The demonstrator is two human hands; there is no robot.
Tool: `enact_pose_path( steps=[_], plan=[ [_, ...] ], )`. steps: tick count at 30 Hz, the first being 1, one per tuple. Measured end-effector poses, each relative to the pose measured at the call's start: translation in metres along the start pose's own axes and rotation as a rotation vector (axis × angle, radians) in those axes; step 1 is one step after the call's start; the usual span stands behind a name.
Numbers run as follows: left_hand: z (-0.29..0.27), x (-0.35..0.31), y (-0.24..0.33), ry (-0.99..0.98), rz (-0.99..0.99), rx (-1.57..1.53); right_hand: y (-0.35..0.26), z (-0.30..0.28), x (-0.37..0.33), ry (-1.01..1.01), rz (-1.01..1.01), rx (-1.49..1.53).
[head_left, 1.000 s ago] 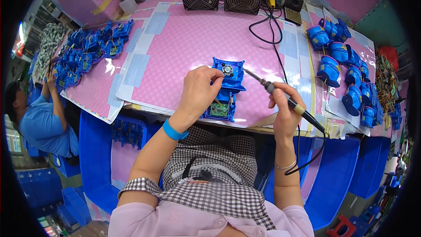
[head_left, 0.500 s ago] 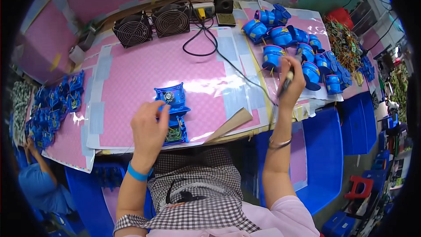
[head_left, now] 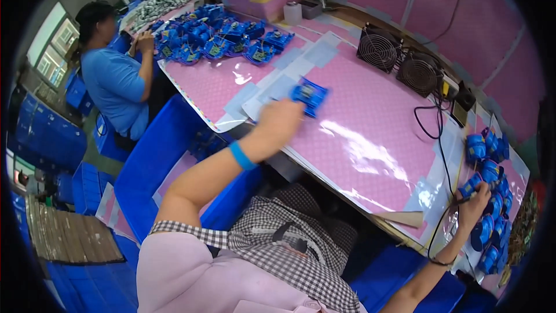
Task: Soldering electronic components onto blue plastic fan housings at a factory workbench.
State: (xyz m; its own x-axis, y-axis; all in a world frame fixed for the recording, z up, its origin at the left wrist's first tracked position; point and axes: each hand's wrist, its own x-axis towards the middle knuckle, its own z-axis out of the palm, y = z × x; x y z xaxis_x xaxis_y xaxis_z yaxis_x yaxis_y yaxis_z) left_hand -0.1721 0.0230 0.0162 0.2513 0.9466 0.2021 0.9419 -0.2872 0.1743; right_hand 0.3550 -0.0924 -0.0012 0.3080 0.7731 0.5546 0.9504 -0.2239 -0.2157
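Note:
My left hand (head_left: 279,123) is closed on the edge of a blue plastic housing (head_left: 310,95), which is blurred by motion above the left part of the pink-covered table. A round metallic part shows faintly inside it. My right hand (head_left: 474,207), at the table's right side, grips a slim dark soldering iron (head_left: 461,200) with a black cord. That hand is beside several round blue plastic housings (head_left: 489,220) standing in a cluster. Toward the far left, a heap of blue housings with green circuit boards (head_left: 214,37) lies on the table.
Two black fans (head_left: 377,49) stand along the back edge, near an iron stand (head_left: 463,99). A black cord (head_left: 445,162) crosses the table's right side. A brown cardboard piece (head_left: 402,218) lies at the front edge. A blue bin (head_left: 174,156) sits below; a co-worker (head_left: 116,87) works at left.
My view has swung left. My left hand has carried the blue housing leftward from the table's front middle. My right hand has stayed by the round housings with the soldering iron.

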Motion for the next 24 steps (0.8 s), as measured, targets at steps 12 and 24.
enact_pose_path(
  steps=[12,24],
  plan=[
    [-0.006,0.018,-0.165,0.539,-0.369,0.138,-0.203,0.025,-0.008,-0.118,-0.224,0.327],
    [0.044,0.065,0.088,-0.357,0.010,-1.122,-0.221,0.024,-0.025,-0.126,-0.414,0.489]
  ],
)
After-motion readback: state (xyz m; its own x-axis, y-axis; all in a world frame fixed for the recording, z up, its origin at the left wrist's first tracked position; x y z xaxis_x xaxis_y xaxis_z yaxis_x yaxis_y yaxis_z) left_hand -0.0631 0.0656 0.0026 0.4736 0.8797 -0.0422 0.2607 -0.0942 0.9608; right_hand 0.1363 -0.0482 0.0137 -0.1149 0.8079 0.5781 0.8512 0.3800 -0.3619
